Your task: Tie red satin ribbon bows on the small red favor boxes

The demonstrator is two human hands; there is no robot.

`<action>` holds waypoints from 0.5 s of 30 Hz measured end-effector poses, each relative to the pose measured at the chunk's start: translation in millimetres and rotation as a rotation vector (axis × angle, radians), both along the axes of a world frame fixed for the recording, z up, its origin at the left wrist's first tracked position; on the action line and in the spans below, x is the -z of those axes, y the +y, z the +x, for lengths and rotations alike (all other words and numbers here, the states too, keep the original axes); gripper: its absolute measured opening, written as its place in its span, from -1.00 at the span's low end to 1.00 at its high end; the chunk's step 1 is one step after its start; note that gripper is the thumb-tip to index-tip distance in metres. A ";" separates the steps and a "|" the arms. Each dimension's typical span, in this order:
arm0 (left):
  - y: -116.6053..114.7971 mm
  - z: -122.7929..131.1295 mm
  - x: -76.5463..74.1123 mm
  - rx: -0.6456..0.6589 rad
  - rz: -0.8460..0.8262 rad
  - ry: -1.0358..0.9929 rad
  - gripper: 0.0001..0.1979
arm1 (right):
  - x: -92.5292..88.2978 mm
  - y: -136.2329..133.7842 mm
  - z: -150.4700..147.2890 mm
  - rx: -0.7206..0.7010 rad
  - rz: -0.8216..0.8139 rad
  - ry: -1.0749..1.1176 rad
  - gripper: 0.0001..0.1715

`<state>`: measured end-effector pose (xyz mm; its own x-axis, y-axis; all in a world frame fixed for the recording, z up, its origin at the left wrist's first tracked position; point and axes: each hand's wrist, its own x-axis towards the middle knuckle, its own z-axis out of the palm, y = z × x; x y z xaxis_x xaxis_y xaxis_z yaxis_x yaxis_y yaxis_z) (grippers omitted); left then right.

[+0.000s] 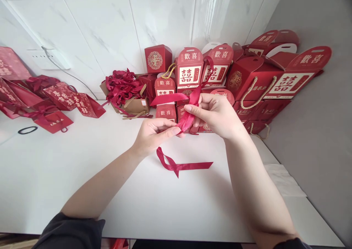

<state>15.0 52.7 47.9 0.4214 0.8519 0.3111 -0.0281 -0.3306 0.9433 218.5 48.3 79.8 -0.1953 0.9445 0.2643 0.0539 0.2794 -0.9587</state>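
Largest in our view is the pale tiled wall (165, 18), and below it the white worktop (123, 205). Along the wall, to the right, we have red boxes (239, 80) stacked up, several with gold rope handles. At the far left lie patterned red bags (62, 96), some of them tipped over. Between the two groups sits a brown carton (134, 106), heaped with dark red ribbons (122, 84).

Our left hand (152, 135) and right hand (216, 113) are raised over the worktop, close together, each grasping a red ribbon (188, 118) between thumb and fingers. The left hand pinches its lower end, the right hand its middle; one tail points left, another rises in front of the boxes.

Nearer us, a loose strip (174, 166) lies on the worktop, crossing over itself. Beside the bags rests a thin black ring (28, 127).
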 end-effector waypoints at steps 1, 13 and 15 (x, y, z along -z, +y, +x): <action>0.1 0.0 -0.1 0.008 0.005 0.000 -0.78 | -0.2 -0.1 0.4 0.000 0.009 0.002 -0.55; -5.1 -1.9 -2.5 -0.039 0.173 0.170 -0.82 | -7.4 -4.1 8.0 0.012 0.089 0.008 -0.59; -5.8 -2.0 -2.0 -0.043 0.189 0.183 -0.82 | -7.6 -3.9 8.6 0.019 0.086 0.002 -0.59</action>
<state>13.1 46.9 49.8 0.4502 0.8040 0.3885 0.1546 -0.4986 0.8529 227.1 44.4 87.4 -0.1766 0.9219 0.3449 0.0579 0.3595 -0.9313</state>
